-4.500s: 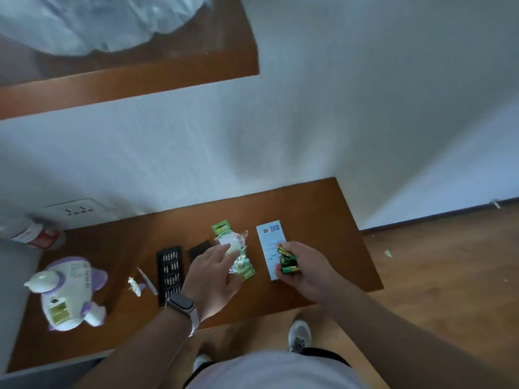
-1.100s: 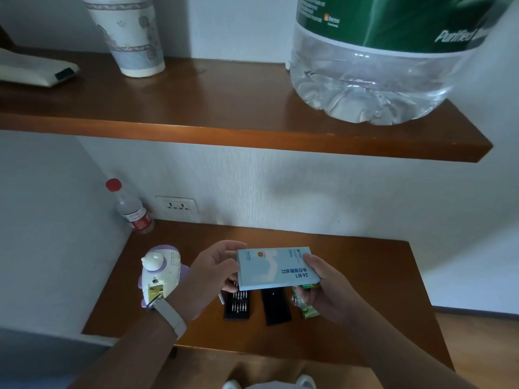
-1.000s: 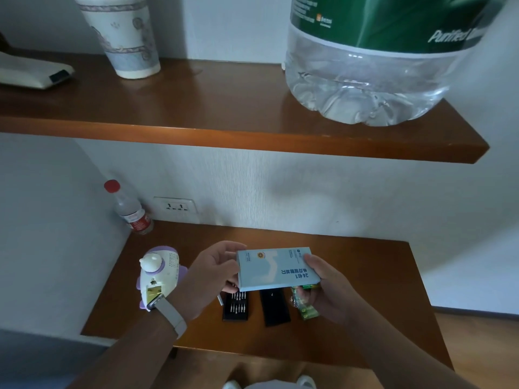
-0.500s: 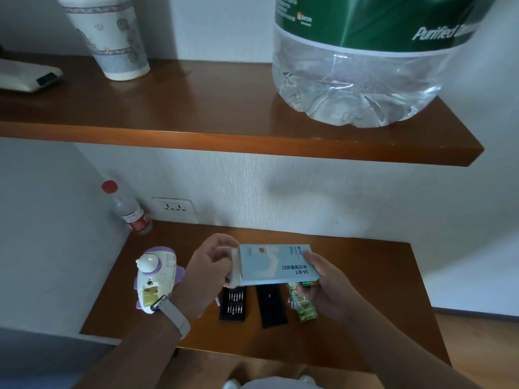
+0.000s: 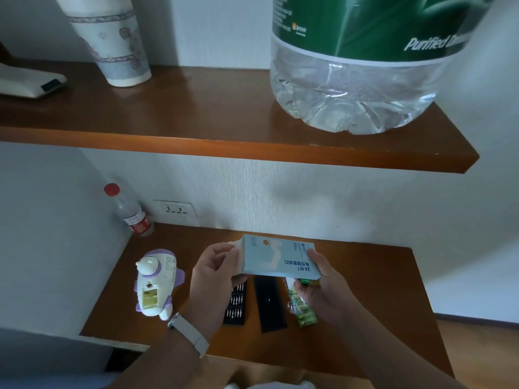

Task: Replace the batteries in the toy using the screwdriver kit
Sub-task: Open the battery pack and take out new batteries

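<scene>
Both hands hold a light blue screwdriver-kit box [image 5: 278,258] above the lower wooden shelf [image 5: 365,276]. My left hand [image 5: 216,272] pinches the box's left end flap. My right hand [image 5: 323,287] grips its right end, and green batteries [image 5: 307,282] show under its fingers. Below the box lie a black tray of screwdriver bits [image 5: 236,306], a black lid [image 5: 269,303] and a green battery pack [image 5: 303,310]. The white and purple toy [image 5: 156,282] lies at the left with its battery compartment open.
A small bottle with a red cap [image 5: 129,211] stands by a wall socket [image 5: 175,210] at the back left. The upper shelf [image 5: 224,147] overhangs, carrying a large water bottle [image 5: 359,66], a paper cup [image 5: 112,37] and a white device [image 5: 31,82].
The view dropped from the upper shelf region and came closer. My left hand shifted from under the box to pinching its left end flap. The box tilted slightly.
</scene>
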